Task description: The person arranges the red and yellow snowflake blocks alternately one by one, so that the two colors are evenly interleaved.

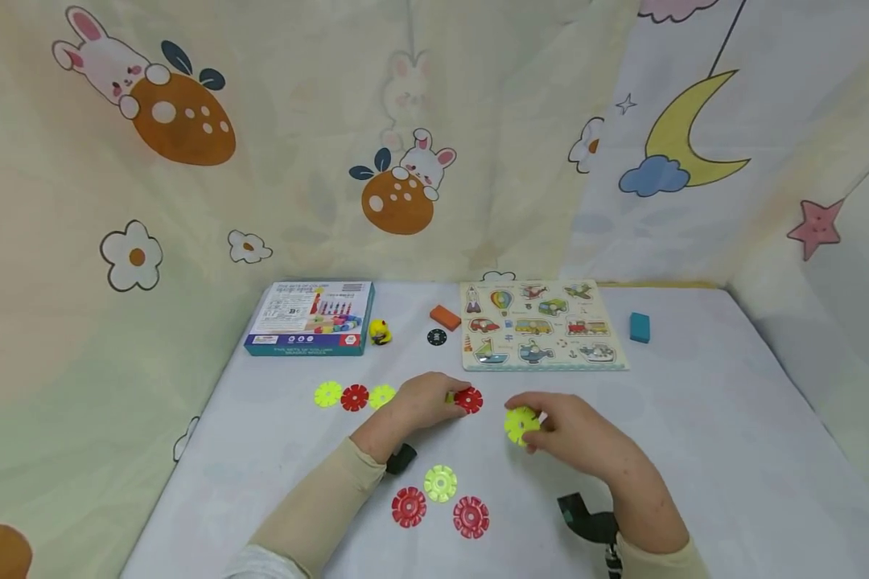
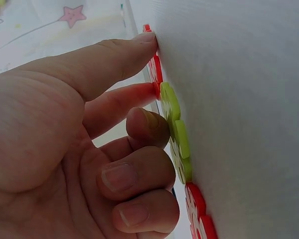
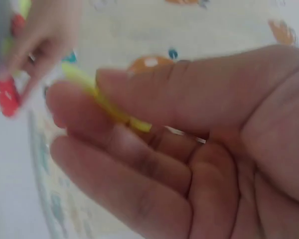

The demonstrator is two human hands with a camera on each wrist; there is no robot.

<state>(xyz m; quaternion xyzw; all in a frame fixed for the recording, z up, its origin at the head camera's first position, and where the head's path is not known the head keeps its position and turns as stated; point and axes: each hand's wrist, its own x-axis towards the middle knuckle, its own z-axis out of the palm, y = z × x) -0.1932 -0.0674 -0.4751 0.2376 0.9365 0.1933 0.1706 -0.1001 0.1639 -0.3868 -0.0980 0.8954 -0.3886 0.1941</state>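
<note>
My right hand pinches a yellow-green slotted plastic disc between thumb and fingers, raised over the table; in the right wrist view the disc appears nearly edge-on. My left hand has its thumb and index finger at opposite edges of a red slotted disc lying flat. Its other fingers curl beside a yellow-green disc in the left wrist view. That row continues leftward with a yellow-green disc, a red disc and another yellow-green disc; my left hand hides its middle.
Nearer me lie two red discs and a yellow-green one. Along the back are a boxed set, a yellow toy figure, an orange block, a black round piece, a picture board and a teal block.
</note>
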